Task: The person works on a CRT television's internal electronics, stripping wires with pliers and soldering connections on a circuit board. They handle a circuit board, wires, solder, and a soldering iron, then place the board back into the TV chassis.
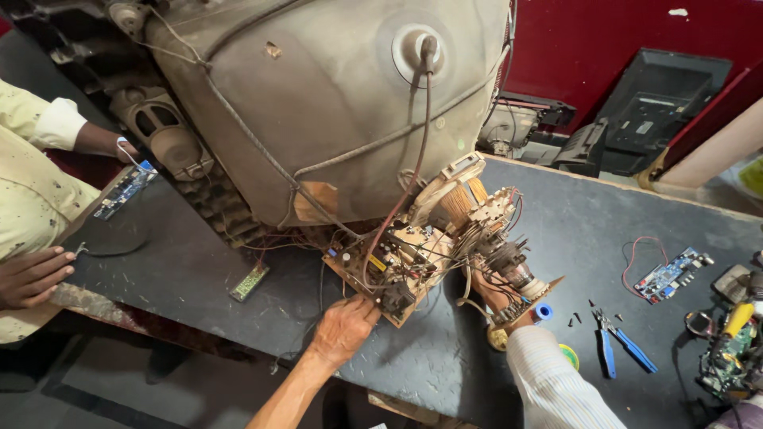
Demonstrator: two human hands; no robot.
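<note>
left hand (pixel 343 327) pinching brown, wire-cluttered circuit board (pixel 389 270) edge, right hand (pixel 494 298) fingers hidden, cannot tell; likely fragile, best held by rims

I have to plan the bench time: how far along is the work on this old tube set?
Done: the picture tube is bare, with no back cover on it. In hand: the left hand grips the edge of the circuit board, which is lifted off the bench; the right hand is mostly hidden behind the tube neck. Left: the wires between board and tube remain attached; the blue pliers lie unused.
</note>
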